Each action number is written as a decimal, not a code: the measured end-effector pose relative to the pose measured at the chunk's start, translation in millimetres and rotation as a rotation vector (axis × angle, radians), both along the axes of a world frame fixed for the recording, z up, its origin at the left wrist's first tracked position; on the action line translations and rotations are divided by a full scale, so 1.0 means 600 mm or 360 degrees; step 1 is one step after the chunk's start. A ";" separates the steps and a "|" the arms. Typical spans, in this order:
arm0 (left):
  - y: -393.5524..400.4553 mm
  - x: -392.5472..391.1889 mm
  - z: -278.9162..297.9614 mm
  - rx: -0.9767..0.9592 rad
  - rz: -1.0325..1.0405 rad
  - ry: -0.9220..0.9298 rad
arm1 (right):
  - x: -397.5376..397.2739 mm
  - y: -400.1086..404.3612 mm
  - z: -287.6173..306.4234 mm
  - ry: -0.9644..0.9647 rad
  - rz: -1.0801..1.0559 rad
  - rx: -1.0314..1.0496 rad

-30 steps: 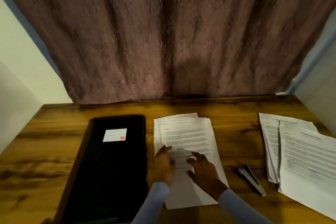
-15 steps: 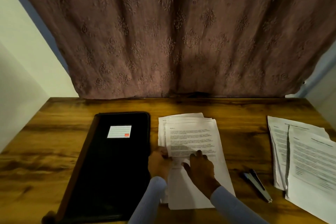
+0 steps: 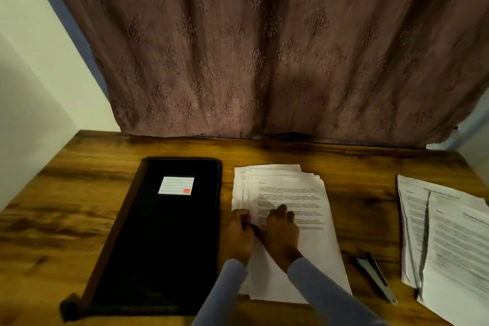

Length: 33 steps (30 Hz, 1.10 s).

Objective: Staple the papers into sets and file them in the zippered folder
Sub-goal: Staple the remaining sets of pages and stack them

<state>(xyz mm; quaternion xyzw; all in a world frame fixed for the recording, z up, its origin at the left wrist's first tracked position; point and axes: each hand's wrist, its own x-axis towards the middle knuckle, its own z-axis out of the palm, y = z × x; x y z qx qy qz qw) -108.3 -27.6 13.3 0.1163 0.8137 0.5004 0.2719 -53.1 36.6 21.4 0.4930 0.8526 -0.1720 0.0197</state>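
left hand [image 3: 239, 233] pinches paper stack [image 3: 291, 219] edge — right hand [image 3: 281, 233] flat, fingertips blurred.

Left hand [image 3: 239, 233] seemingly pinching; right hand [image 3: 281, 230] lies flat.

— What carries it all?
— A wooden table [image 3: 79, 206] with dark grain.
— And lying on it?
— A black zippered folder [image 3: 158, 241] at the left, flat and closed. Just beside it, a fanned stack of papers [image 3: 296, 193]. Right of that, a stapler [image 3: 375, 276], then more printed sheets [image 3: 455, 241] overlapping near the right edge.
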 end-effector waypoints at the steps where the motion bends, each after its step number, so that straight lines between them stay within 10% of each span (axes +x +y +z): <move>1: 0.001 -0.002 -0.006 -0.0029 -0.0008 0.0013 | -0.005 0.000 -0.001 -0.0081 0.0018 0.0020; 16: 0.003 -0.001 0.011 0.0205 0.0069 -0.0154 | -0.018 -0.021 -0.025 -0.0146 0.0080 0.0076; 20: 0.002 -0.011 -0.010 0.0061 0.0007 -0.0046 | -0.005 -0.009 0.006 0.0233 -0.0063 0.0181; 28: 0.004 0.000 0.023 0.0144 -0.0064 -0.0349 | 0.059 0.046 0.034 0.1431 -0.0840 -0.0960; 33: 0.010 -0.008 0.021 0.0078 -0.0179 -0.0348 | 0.087 0.054 0.043 0.1384 -0.0682 -0.0557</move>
